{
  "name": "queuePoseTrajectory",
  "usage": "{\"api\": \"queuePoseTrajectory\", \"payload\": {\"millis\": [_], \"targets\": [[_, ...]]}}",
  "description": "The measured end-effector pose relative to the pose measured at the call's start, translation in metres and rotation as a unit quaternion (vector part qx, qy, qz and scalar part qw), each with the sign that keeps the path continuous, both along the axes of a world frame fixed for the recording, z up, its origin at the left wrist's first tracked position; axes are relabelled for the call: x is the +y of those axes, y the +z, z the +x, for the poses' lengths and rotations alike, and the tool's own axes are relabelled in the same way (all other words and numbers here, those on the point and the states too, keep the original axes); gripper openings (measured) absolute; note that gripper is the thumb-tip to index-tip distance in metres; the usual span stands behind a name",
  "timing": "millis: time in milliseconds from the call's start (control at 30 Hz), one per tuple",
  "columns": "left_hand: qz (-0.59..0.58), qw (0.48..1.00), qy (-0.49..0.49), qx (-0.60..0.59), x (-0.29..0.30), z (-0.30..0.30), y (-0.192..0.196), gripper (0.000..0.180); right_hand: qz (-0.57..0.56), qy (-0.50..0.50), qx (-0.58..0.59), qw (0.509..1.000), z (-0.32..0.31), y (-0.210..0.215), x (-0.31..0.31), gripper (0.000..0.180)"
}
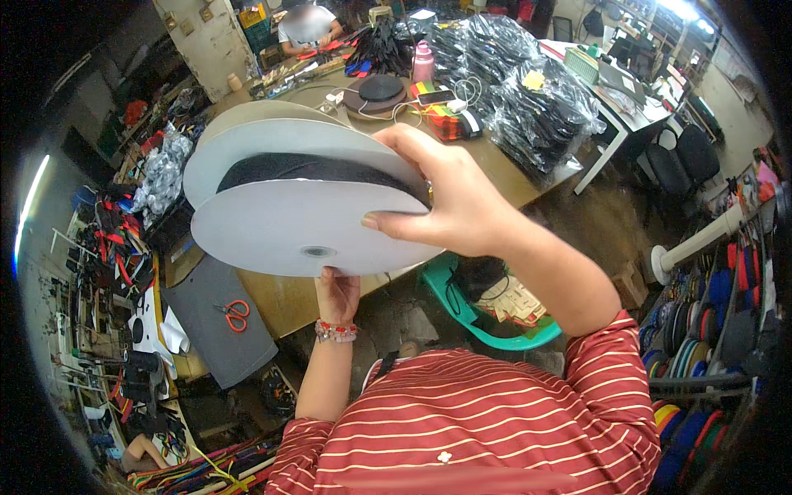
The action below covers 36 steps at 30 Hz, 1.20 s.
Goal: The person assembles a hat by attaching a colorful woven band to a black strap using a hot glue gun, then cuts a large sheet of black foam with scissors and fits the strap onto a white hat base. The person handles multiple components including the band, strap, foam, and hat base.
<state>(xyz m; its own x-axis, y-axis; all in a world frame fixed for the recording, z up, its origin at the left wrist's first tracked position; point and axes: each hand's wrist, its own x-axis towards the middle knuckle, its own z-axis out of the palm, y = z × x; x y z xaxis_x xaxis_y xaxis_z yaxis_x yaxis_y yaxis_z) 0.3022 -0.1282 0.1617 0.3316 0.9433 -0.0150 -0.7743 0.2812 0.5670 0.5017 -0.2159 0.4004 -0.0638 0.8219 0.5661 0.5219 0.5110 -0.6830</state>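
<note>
I hold a large spool (272, 223) of black strap wound between two grey cardboard discs, raised in front of me and tilted. My right hand (450, 198) grips its right rim, fingers over the upper disc and thumb on the lower one. My left hand (337, 293), with a bead bracelet at the wrist, supports the lower disc from beneath, mostly hidden by it. A second grey disc or spool (247, 114) shows just behind the top of the first.
A wooden table (503, 177) carries piles of black bagged goods (528, 91), a pink bottle (422, 62) and a phone. Orange scissors (235, 313) lie on a grey board. A green plastic chair (462, 318) stands below. Another person sits at the far end.
</note>
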Motion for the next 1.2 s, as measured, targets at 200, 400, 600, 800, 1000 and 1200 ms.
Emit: {"api": "queuePoseTrajectory", "payload": {"millis": [200,400,600,800,1000,1200], "targets": [[0.144,0.97,0.103,0.164,0.032,-0.065,0.012,0.084,-0.019,-0.006,-0.126,0.992,0.006,0.028,0.002,0.05],[0.363,0.841,0.056,0.399,0.053,-0.118,0.071,0.091,-0.07,0.003,-0.293,0.954,-0.022,0.052,0.008,0.046],[0.256,0.915,0.137,0.281,0.036,-0.107,0.066,0.088,-0.102,-0.001,-0.275,0.956,-0.048,0.068,0.011,0.052],[0.16,0.962,0.139,0.173,0.022,-0.074,0.027,0.066,-0.118,0.022,-0.112,0.986,-0.019,0.063,0.013,0.106],[0.108,0.976,0.138,0.129,0.029,-0.074,0.029,0.064,-0.093,-0.031,-0.109,0.989,0.002,0.027,-0.027,0.085],[0.107,0.97,0.171,0.137,0.037,-0.074,0.037,0.064,-0.149,-0.074,-0.075,0.983,0.011,0.011,-0.047,0.056]]}}
